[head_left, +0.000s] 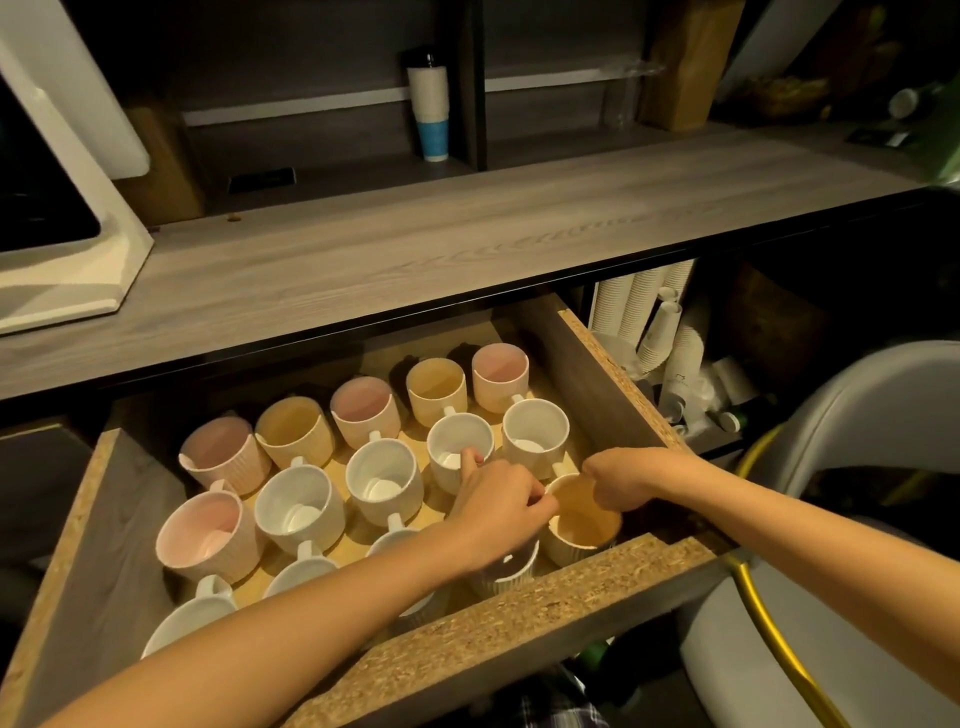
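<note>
Head view: in an open drawer (571, 587), the right hand (618, 483) grips a yellow mug (582, 525) by its rim. The left hand (498, 514) curls just beside it, forefinger on a white mug (451, 440); its grip is unclear.

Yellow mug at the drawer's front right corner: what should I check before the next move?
1. Right hand grip on the yellow mug: ok, fingers curl over its far rim.
2. Left hand clear of it: not ok, it crowds the mug's left rim, index finger on a white mug.
3. Gap to the ribbed mug beside it: cannot tell, the left hand hides it.
4. Headroom: ok, the drawer is pulled out past the countertop.
5. Mug empty: ok, nothing shows in the visible inside.
</note>
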